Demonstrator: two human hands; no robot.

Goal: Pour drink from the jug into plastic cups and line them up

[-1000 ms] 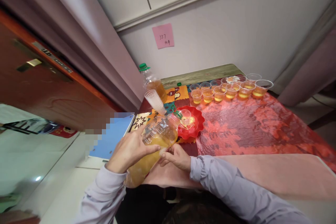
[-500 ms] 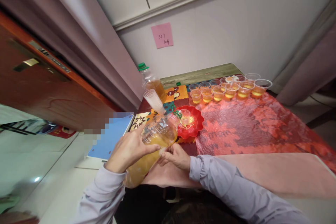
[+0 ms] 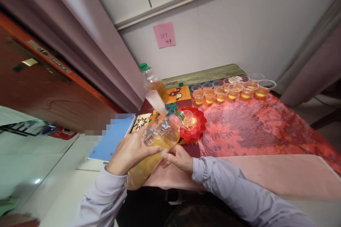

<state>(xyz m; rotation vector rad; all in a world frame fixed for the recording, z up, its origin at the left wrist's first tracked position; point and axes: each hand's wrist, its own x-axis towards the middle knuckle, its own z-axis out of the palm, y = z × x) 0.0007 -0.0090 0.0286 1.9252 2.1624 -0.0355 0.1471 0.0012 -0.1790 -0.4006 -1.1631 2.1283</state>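
A large clear plastic bottle (image 3: 149, 159) of yellow liquid is tilted, its neck leaning over a red scalloped tray (image 3: 200, 133). My left hand (image 3: 133, 150) wraps round the bottle's side, thumb across the front. On the bottle's right side, my right hand (image 3: 179, 158) has its fingers curled against it; part of the grip is hidden. At the bottle's mouth is a green ring-like piece (image 3: 179, 112). A clear plastic cup (image 3: 187, 117) sits in the tray beneath the mouth.
Two rows of clear cups (image 3: 222, 94) with amber liquid stand at the table's back right. Behind my bottle are a leaning stack of cups (image 3: 156, 103) and another bottle (image 3: 157, 87) with a green cap. A loose green cap (image 3: 181, 84) lies near the back edge.
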